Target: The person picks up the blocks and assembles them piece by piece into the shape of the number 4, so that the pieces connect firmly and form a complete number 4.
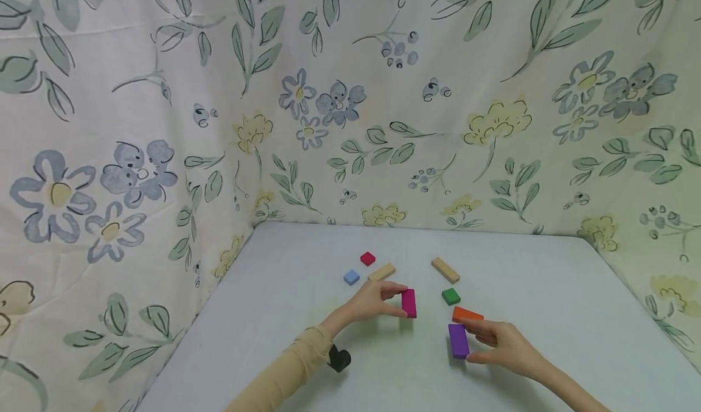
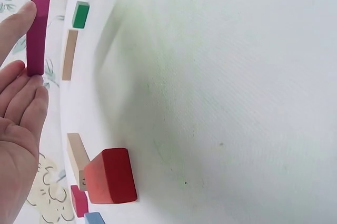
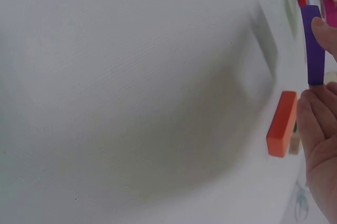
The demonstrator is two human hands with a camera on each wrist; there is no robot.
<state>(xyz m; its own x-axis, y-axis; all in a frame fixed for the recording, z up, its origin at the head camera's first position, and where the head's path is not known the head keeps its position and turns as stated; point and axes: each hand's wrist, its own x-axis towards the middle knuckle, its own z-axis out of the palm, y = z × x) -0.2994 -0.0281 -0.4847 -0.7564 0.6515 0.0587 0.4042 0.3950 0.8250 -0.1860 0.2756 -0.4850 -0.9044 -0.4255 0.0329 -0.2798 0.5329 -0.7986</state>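
My left hand (image 1: 369,302) pinches a magenta block (image 1: 409,303) by its two ends, between thumb and fingertips. In the left wrist view the magenta block (image 2: 38,34) is above the table, its shadow falling to one side. My right hand (image 1: 506,346) grips a purple block (image 1: 459,341) the same way. The right wrist view shows the purple block (image 3: 313,45) raised too, thumb at one end and fingers at the other. Just beyond the right fingers lies an orange block (image 1: 467,314). A red block (image 2: 111,176) shows near the left hand in the left wrist view.
On the white table (image 1: 394,375), a small red block (image 1: 368,258), a blue block (image 1: 352,277) and a wooden block (image 1: 381,272) lie beyond my left hand. Another wooden block (image 1: 446,270) and a green block (image 1: 451,296) lie farther right. Floral cloth (image 1: 383,174) hangs behind.
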